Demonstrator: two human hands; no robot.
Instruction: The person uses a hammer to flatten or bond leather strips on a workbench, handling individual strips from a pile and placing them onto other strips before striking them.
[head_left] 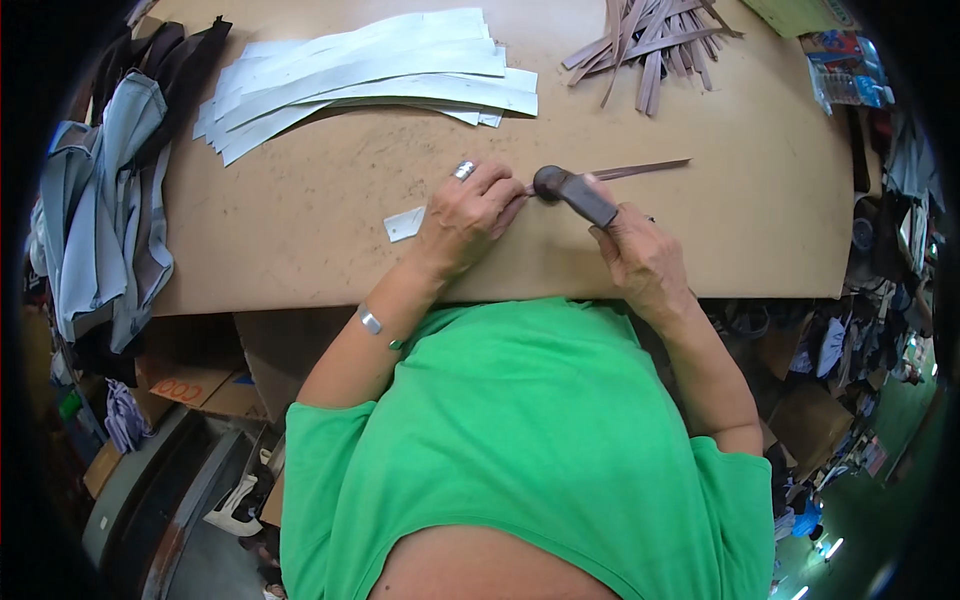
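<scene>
In the middle of the table, my right hand (645, 258) is closed around a hammer (586, 198) with a dark metal head. The hammer's round face is down on or just over a narrow brown strip (650, 168), which looks like leather. My left hand (465, 218) pinches the strip's left end close beside the hammer face, the fingertips partly hidden. From there the strip runs to the right, passing behind the hammer head. A small pale piece (403, 224) lies on the table by my left wrist.
Long white strips (370, 80) lie stacked across the tan table (270, 240) at the far left. A heap of loose brown strips (655, 45) sits at the far right, near a plastic bottle (855, 90). Grey and dark pieces (105, 210) hang over the left edge.
</scene>
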